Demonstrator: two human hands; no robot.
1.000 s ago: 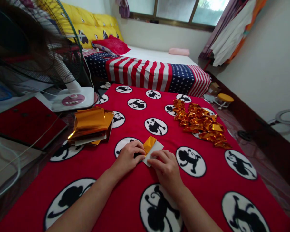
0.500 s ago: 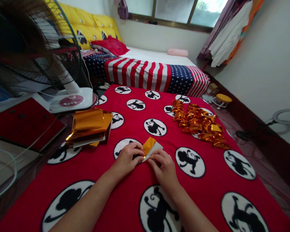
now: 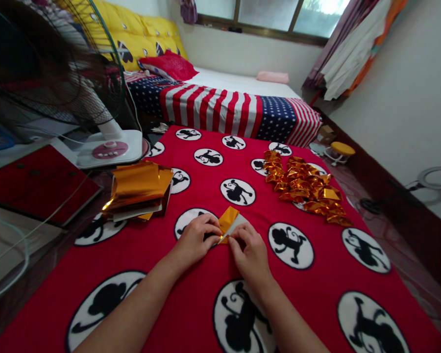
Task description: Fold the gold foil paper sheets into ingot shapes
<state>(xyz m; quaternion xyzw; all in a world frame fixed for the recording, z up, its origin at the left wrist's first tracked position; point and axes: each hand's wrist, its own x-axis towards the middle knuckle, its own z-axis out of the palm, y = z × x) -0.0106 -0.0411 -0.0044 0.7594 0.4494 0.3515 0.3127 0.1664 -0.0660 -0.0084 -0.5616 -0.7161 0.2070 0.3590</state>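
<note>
A partly folded sheet of gold foil paper [image 3: 228, 218], with its pale underside showing on the right, lies on the red cloth between my hands. My left hand [image 3: 201, 235] is closed on its left edge, thumb and fingers pinching near the lower corner. On the other side, my right hand [image 3: 249, 245] pinches the right edge, its fingertips close to those of the left. Beyond my left arm sits a stack of gold foil sheets [image 3: 141, 184]. Several folded gold foil pieces [image 3: 303, 186] are clustered in rows at the far right of the cloth.
The red cloth [image 3: 206, 189] with monkey prints covers the work surface. At the left stands a fan on a white base [image 3: 110, 149], beside a dark red panel [image 3: 40, 179] and loose cables. A bed [image 3: 220, 108] is at the back, with a yellow stool [image 3: 342, 149] on the right.
A small gold fold now shows at the paper's lower edge, by my right fingertips. Both hands keep hold of the paper. The whole view has shifted slightly.
</note>
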